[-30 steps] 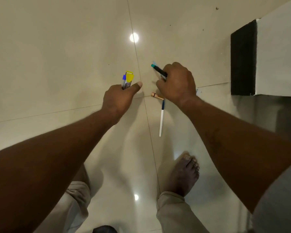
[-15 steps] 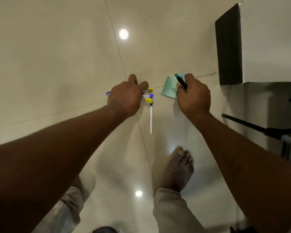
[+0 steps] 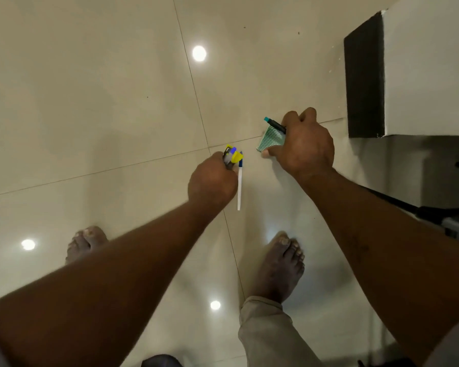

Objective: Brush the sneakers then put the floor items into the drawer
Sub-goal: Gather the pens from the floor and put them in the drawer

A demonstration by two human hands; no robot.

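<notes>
Two hands low over the glossy cream tile floor [image 3: 90, 102], both loaded.

Left hand [image 3: 212, 180]: fingers curled round a bundle of small yellow, blue and grey items [image 3: 232, 154] that sticks out of the top of the fist. Too blurred to separate the pieces further.

White stick pen with a blue cap [image 3: 239, 192]: flat on the floor just beside the left hand, on its right side. The cap end is up by the bundle and the barrel runs back toward the person. Can't tell if the hand touches it.

Right hand [image 3: 306, 147]: fingers curled round a black marker with a teal cap [image 3: 274, 124], the cap poking out up-left of the fist. The same hand is also on a green ribbed flat comb-like piece [image 3: 272, 139], thumb tip at its near corner and knuckles over its right edge. Can't tell whether that piece is lifted or on the tile. It sits by a grout line, near where two lines cross.

The hands are near each other but apart.

Surroundings:
- white block with a black side face [image 3: 363, 75], upper right
- bare right foot [image 3: 278, 266] below the white pen, with a beige trouser leg [image 3: 265, 337] under it
- bare left foot [image 3: 86, 242], partly hidden by the left forearm
- dark rod [image 3: 398, 201] at the right, behind the right forearm
- four round light reflections on the tiles
</notes>
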